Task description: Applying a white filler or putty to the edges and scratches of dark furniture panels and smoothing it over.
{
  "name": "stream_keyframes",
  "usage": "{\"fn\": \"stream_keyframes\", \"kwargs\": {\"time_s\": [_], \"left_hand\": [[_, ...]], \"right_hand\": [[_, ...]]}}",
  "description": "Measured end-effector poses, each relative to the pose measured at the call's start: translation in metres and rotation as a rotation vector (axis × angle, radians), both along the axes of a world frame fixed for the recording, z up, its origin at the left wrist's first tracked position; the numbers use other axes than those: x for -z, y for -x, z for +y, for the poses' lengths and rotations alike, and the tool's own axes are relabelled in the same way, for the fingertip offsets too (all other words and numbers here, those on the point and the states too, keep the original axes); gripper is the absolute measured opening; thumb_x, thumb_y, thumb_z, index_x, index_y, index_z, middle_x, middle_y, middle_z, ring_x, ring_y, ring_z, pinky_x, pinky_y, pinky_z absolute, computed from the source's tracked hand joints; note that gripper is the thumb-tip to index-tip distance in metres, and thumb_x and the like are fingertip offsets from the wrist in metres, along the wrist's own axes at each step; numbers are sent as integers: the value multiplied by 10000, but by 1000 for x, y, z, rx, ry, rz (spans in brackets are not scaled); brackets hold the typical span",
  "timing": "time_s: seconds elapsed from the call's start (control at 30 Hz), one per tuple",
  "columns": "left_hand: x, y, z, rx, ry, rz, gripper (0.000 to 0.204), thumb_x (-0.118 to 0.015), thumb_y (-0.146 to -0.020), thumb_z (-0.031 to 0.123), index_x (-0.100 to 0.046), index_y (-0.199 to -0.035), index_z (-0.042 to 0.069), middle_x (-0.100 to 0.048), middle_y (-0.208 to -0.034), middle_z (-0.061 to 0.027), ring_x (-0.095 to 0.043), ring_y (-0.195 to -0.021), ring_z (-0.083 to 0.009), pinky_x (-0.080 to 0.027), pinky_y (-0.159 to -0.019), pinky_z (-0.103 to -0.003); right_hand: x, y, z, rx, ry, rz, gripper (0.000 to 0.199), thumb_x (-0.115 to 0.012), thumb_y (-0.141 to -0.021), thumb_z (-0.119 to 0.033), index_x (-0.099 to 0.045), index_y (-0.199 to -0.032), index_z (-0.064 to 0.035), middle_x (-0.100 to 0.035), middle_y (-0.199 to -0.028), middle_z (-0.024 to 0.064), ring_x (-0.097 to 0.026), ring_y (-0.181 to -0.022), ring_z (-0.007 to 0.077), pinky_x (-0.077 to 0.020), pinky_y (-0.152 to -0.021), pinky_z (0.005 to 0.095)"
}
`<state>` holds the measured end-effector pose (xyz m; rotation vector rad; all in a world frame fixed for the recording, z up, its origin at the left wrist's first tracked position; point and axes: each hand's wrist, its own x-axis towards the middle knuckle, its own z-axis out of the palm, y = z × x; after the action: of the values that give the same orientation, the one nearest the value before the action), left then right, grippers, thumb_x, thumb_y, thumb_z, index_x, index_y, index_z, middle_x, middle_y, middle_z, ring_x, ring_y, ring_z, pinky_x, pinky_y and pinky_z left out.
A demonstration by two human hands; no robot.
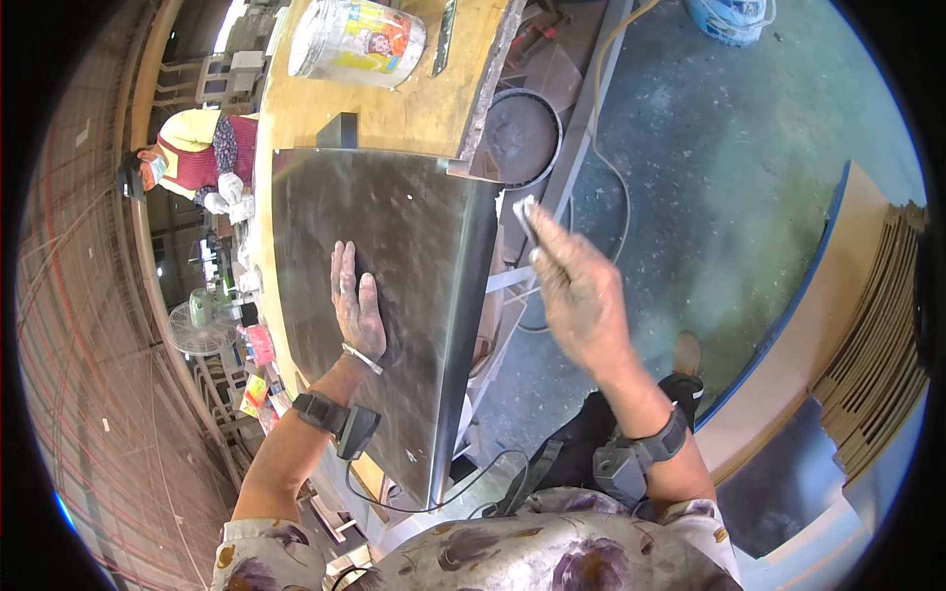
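A long dark brown panel [394, 217] with a smooth, smudged surface lies on the workbench in front of me. My left hand [358, 305] rests flat on it, fingers stretched forward and holding nothing. Off the panel's right edge, my right hand [583, 291] is raised and closed around a small pale, flat piece [526, 215], perhaps folded sandpaper; the grip hides most of it. Dust whitens the fingers of both hands. A small dark block [338, 130] sits against the panel's far end.
A white bucket [357, 41] lies on the wooden bench top [434, 108]. Beneath the bench's right side is a round grey tub [520, 138]. Stacked boards [867, 325] stand at right, a blue bucket [731, 18] far right. A gloved co-worker [202, 158] works at left, near a fan [202, 320].
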<state>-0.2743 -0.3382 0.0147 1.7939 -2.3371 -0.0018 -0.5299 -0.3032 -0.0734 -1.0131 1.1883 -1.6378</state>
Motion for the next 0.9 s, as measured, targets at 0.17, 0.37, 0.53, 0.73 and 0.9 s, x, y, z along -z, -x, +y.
{"fn": "stream_keyframes", "kwargs": {"time_s": [0.17, 0.37, 0.53, 0.73, 0.9], "left_hand": [[0, -3, -1, 9, 9, -3, 440, -347, -906, 180, -335, -1302, -10, -296, -1363, -198, -284, -1261, -331, -211, -1044, -390], [5, -10, -1, -1, -6, 0, 443, -345, -904, 178, -331, -1310, 1, -282, -1371, -196, -273, -1266, -335, -208, -1043, -393], [6, -11, 0, 19, -12, -26, 453, -341, -905, 183, -315, -1321, 8, -262, -1383, -192, -257, -1275, -332, -201, -1045, -393], [4, -4, 1, -21, -15, -45, 452, -338, -907, 186, -315, -1320, 4, -259, -1386, -186, -248, -1281, -318, -195, -1047, -392], [-1, -1, 0, -5, -21, -9, 448, -340, -904, 181, -322, -1312, -5, -266, -1380, -188, -255, -1276, -315, -192, -1049, -388]], "right_hand": [[-19, 24, -17, -137, -62, 107, 358, -546, -813, -26, -514, -1169, -36, -507, -678, 167, -511, -596, 288, -426, -590, 370], [-19, 15, -13, -196, -94, 68, 366, -550, -807, -31, -528, -1170, -77, -495, -667, 172, -503, -599, 306, -420, -588, 379], [-17, 9, 3, -294, -119, 81, 393, -552, -806, 26, -529, -1186, -70, -576, -799, 145, -542, -683, 209, -450, -699, 291], [-12, -3, 30, -396, -32, -39, 413, -546, -786, 21, -504, -1192, -40, -565, -823, 210, -543, -690, 329, -457, -686, 378], [-18, 19, 24, -521, -295, -326, 425, -506, -848, -9, -440, -1265, -61, -545, -741, 81, -516, -614, 153, -456, -606, 288]]}}
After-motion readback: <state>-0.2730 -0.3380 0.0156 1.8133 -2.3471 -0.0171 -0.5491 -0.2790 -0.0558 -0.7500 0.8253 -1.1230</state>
